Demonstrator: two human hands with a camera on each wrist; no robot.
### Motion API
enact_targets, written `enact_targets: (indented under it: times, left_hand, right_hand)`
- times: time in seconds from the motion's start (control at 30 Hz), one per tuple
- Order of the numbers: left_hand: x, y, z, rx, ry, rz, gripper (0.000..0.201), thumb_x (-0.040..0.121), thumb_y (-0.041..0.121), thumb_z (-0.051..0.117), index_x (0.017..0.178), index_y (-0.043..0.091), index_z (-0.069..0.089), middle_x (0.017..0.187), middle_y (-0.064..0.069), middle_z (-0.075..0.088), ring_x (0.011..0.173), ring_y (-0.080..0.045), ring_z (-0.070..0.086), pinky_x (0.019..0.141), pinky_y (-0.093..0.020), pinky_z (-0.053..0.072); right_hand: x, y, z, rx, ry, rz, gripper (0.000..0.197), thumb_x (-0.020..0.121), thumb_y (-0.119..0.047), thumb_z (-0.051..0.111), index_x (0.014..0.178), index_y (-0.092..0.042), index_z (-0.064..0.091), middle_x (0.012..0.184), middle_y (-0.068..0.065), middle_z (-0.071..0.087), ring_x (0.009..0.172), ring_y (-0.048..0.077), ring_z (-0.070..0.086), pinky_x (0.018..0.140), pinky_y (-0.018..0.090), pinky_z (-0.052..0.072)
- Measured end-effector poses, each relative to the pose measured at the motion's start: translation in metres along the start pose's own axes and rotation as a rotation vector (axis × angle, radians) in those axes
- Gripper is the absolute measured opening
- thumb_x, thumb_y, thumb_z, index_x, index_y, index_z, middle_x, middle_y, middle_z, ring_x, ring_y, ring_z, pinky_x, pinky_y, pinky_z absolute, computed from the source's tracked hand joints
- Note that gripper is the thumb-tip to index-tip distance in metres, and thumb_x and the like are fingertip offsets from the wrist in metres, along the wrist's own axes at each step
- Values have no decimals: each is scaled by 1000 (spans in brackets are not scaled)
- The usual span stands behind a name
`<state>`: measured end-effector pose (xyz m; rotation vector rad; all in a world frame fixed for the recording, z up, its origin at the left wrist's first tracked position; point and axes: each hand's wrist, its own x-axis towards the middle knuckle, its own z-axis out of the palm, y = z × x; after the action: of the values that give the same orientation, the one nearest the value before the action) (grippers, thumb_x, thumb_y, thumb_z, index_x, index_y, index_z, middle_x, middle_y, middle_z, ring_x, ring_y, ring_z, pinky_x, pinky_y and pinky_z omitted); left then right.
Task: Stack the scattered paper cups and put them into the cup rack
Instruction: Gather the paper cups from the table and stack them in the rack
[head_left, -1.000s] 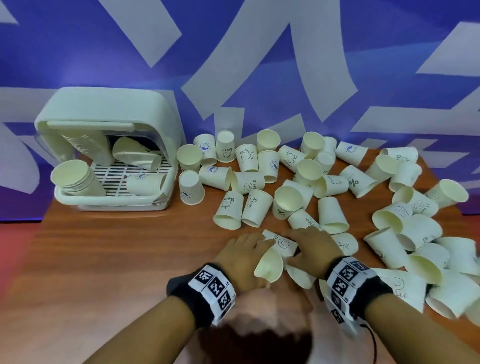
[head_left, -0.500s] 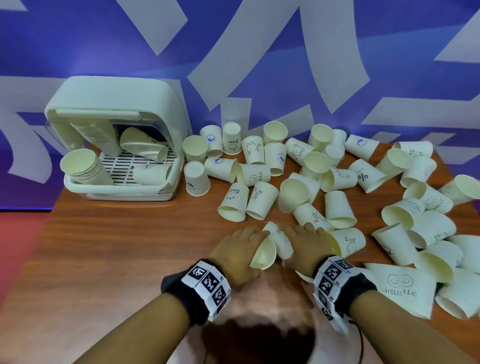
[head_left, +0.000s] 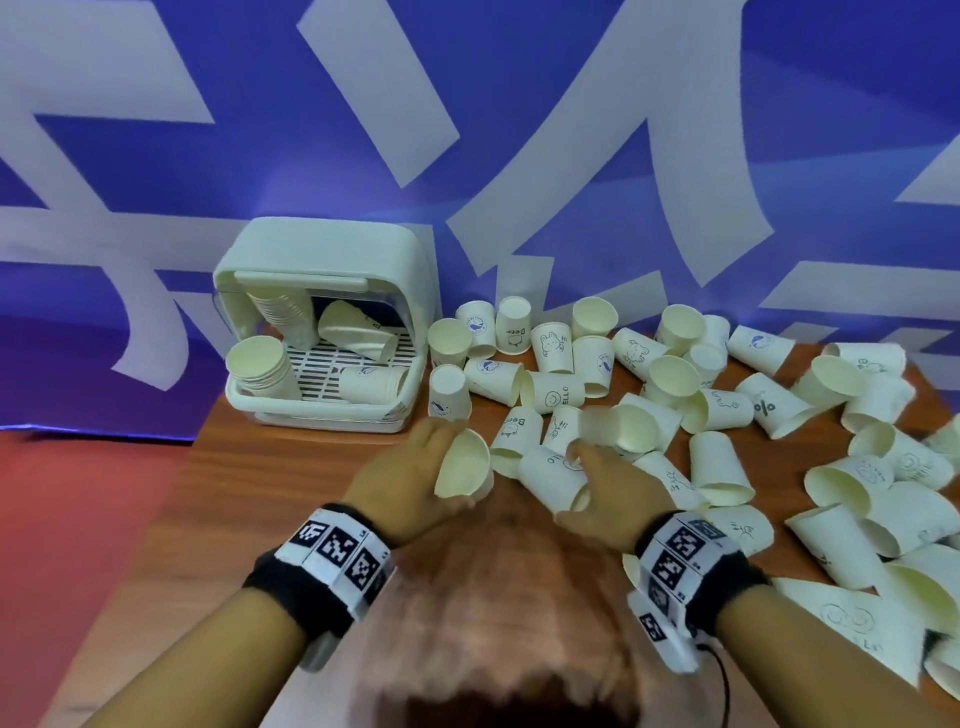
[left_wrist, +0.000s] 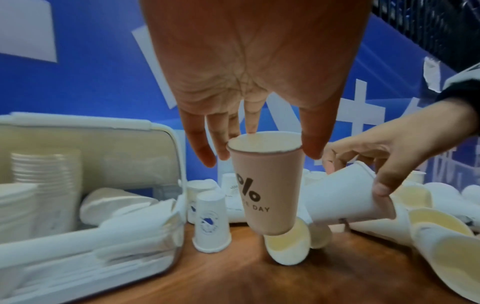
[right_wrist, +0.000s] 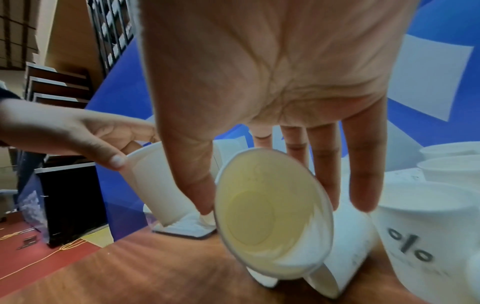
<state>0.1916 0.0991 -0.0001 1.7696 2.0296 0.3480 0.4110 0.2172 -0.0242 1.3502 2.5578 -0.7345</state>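
Many white paper cups (head_left: 722, 467) lie scattered over the right half of the wooden table (head_left: 249, 499). The white cup rack (head_left: 322, 260) stands at the back left with stacked cups (head_left: 260, 364) inside. My left hand (head_left: 447, 457) grips one cup (head_left: 462, 465) by its rim; the left wrist view shows that cup (left_wrist: 267, 185) hanging upright, printed with a percent sign, under my left hand (left_wrist: 259, 154). My right hand (head_left: 582, 467) holds a second cup (head_left: 550, 475) tilted, its mouth (right_wrist: 270, 211) facing my right wrist camera.
An upside-down cup (head_left: 449, 392) stands just right of the rack, with more cups (head_left: 550, 389) behind my hands. The table's left part in front of the rack shows bare wood. A blue and white banner (head_left: 519, 130) hangs behind the table.
Both hands have lifted off the table and moved away from me, each with a cup. The left hand's cup has drawn apart from the right hand's and shifted toward the rack.
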Motion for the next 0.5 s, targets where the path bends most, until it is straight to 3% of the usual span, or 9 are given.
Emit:
enact_targets:
  times: [0.1,0.23,0.33,0.5]
  left_hand:
    - [-8,-17,-27,-17,68,-36,81,77,43,69,143,24,26,144,6,28,116,-19,50,88,-32,46]
    - [-17,-44,-59,-30,135,-70,81,77,38,70,143,21,27,144,3,29,120,-19,47,96,-32,42]
    - [-23,-70,-82,-39,146,-76,83,77,39,69,145,22,25,144,3,31,124,-18,44,99,-33,41]
    - [-28,-117,-117,19,218,-79,76,79,43,66,143,22,30,143,6,34,130,-16,34,103,-30,28]
  right_hand:
    - [7,-21,-12,-9,-3,-40,66,71,-47,67,126,-26,37,120,1,46,105,20,50,87,34,45]
    - [23,-57,-26,33,10,-33,76,69,-47,67,133,-26,31,129,3,43,117,25,45,96,39,42]
    - [35,-93,-31,92,75,-28,75,67,-39,71,127,-23,30,120,3,48,109,24,47,87,35,43]
    - [60,-155,-31,128,127,-71,65,61,-33,77,105,-26,30,104,2,48,95,24,50,78,36,45]
